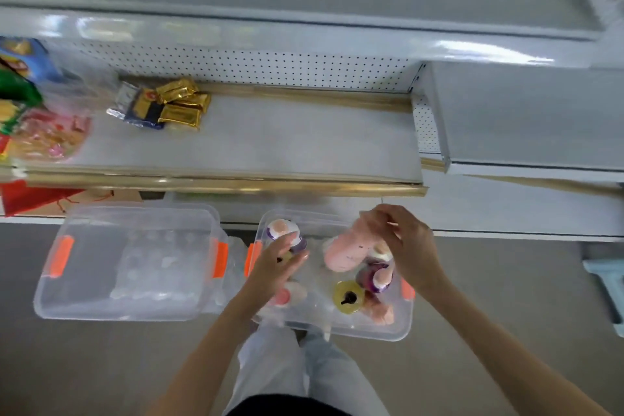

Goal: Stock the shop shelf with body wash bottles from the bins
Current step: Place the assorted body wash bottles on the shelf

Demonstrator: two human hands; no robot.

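Reaching into a clear plastic bin (398,328), the right hand (412,246) curls round a smooth pink cylindrical bottle (344,253) at 2 o'clock; the left hand (277,267) lies spread, fingers straight, at 9 o'clock.

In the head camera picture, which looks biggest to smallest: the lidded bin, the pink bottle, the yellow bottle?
1. Lidded bin, largest by far.
2. Pink bottle, its side showing.
3. Yellow bottle looks smallest, but it is seen top-down, so its size is unsure.
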